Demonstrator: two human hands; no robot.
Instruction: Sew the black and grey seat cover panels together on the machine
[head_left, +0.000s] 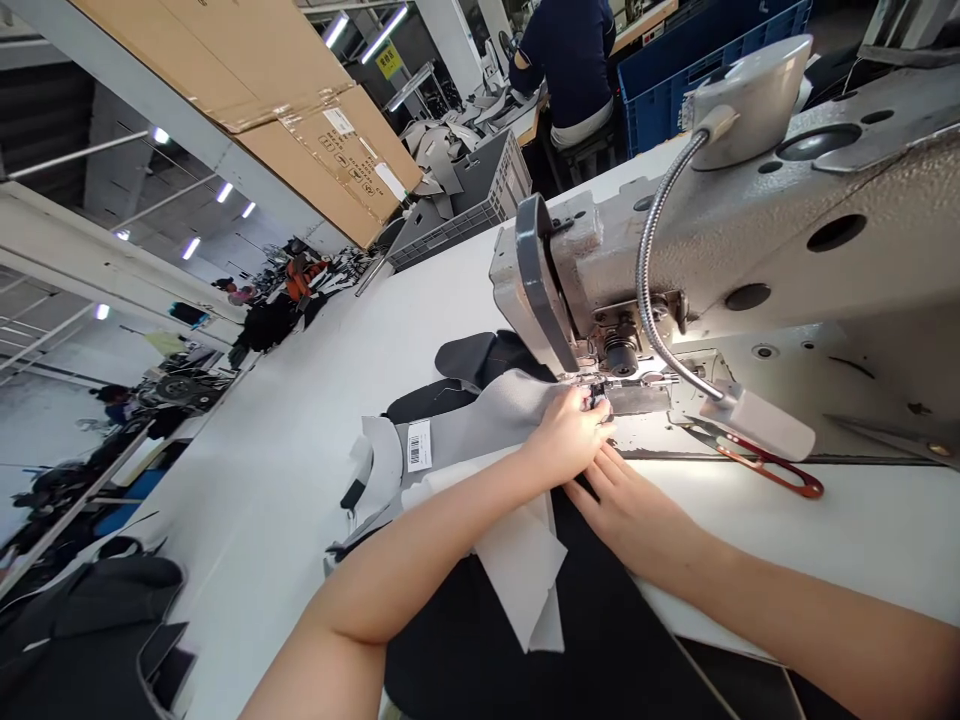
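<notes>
Black fabric [555,640] drapes nearest, both hands — left hand [570,435] pinching grey fabric [487,420], right hand [637,515] flat — feeding the sewing machine's [720,240] needle, steady guiding needed.

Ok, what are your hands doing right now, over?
Left hand pinching grey fabric at the needle. Right hand flat on black fabric. Red-handled snips lying beside, clear of both hands.
</notes>
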